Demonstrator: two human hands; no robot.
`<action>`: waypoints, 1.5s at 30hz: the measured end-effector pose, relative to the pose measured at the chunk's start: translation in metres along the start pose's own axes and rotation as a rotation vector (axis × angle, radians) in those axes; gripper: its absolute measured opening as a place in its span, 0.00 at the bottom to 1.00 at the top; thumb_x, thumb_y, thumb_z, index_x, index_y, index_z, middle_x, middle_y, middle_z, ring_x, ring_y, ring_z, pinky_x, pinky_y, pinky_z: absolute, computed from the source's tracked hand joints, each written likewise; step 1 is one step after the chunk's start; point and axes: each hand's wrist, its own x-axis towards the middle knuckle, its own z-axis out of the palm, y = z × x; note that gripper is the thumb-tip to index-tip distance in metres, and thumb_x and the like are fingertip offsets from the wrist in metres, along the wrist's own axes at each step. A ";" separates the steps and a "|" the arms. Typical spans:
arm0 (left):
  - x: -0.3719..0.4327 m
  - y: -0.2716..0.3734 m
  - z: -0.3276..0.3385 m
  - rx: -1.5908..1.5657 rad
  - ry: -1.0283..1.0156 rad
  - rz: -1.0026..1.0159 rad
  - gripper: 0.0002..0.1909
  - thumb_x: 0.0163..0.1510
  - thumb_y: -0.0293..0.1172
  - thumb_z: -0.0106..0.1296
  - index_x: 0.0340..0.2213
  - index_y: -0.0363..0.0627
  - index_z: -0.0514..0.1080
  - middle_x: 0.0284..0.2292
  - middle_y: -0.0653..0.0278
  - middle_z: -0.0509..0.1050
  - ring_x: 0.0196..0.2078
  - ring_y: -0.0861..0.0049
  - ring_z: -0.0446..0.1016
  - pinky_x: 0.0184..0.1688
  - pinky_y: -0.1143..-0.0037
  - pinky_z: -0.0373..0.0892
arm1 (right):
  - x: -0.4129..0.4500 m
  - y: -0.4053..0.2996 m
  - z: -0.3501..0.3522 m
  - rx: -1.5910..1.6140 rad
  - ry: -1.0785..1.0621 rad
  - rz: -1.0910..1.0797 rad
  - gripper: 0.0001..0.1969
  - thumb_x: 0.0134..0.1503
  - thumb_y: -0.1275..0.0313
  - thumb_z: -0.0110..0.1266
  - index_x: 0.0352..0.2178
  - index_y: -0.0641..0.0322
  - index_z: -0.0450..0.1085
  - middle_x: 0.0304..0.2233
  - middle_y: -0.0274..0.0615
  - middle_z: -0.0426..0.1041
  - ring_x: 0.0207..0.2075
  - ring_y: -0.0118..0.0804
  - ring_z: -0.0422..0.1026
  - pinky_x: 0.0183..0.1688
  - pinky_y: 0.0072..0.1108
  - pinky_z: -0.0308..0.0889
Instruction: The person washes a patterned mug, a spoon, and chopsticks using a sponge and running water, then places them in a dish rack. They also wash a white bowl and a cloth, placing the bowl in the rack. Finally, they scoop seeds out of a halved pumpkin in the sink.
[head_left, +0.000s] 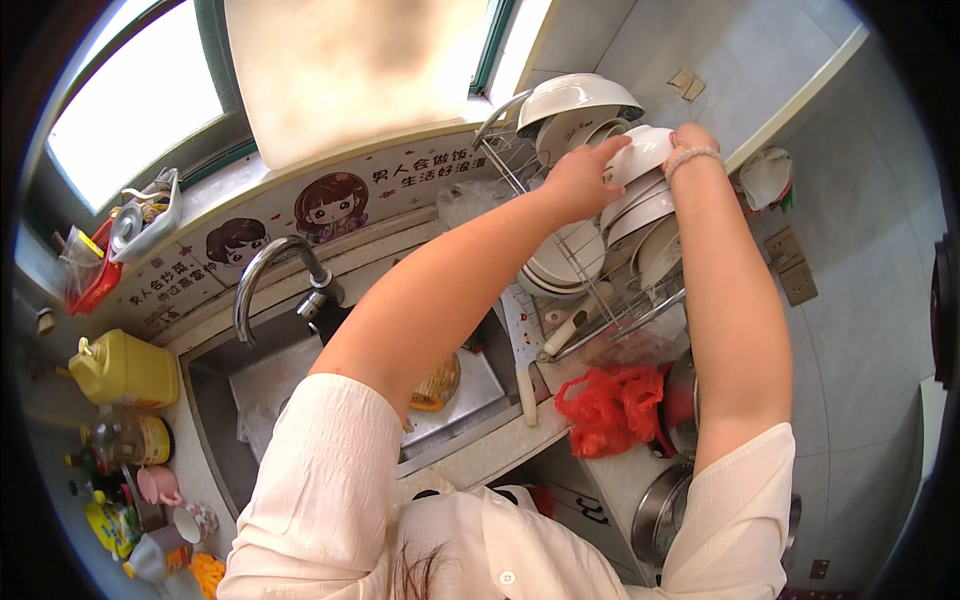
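Both arms reach to a metal wire dish rack (651, 310) at the upper right. My right hand (691, 142), with a beaded bracelet at the wrist, grips the right edge of a white bowl (640, 154). My left hand (586, 178) is at the bowl's left side, fingers spread and thumb apart; whether it touches the bowl is hard to tell. Below the bowl, more white bowls (637, 206) are stacked tilted in the rack. A large white bowl (581, 97) lies upside down at the rack's top. White plates (574, 255) stand under my left wrist.
A sink (214, 390) with a chrome faucet (259, 270) and a cut piece of squash (437, 384) lies left. A knife (523, 345) rests at its right edge, near a red plastic bag (611, 409). Metal pots (660, 517) stand lower right; a yellow jug (127, 371) and bottles stand left.
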 end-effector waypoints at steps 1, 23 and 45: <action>0.002 -0.002 0.005 0.054 0.004 0.028 0.31 0.42 0.33 0.54 0.50 0.58 0.57 0.38 0.53 0.66 0.36 0.66 0.70 0.41 0.71 0.65 | -0.002 -0.001 -0.001 -0.053 -0.035 0.008 0.15 0.48 0.79 0.46 0.40 0.68 0.62 0.39 0.47 0.64 0.33 0.40 0.66 0.30 0.32 0.64; -0.136 -0.059 -0.032 -0.145 0.003 -0.229 0.10 0.46 0.28 0.49 0.33 0.41 0.72 0.27 0.60 0.75 0.30 0.76 0.73 0.35 0.77 0.68 | -0.174 0.066 -0.032 -0.219 -1.137 -0.053 0.18 0.52 0.71 0.49 0.40 0.75 0.61 0.41 0.49 0.66 0.46 0.40 0.65 0.51 0.26 0.57; -0.788 -0.063 -0.155 0.151 1.428 -1.244 0.07 0.45 0.23 0.48 0.30 0.40 0.68 0.22 0.63 0.71 0.24 0.78 0.70 0.28 0.79 0.67 | -0.367 0.446 -0.164 -0.494 -1.224 0.989 0.16 0.52 0.69 0.47 0.43 0.64 0.62 0.25 0.40 0.73 0.33 0.39 0.72 0.40 0.29 0.65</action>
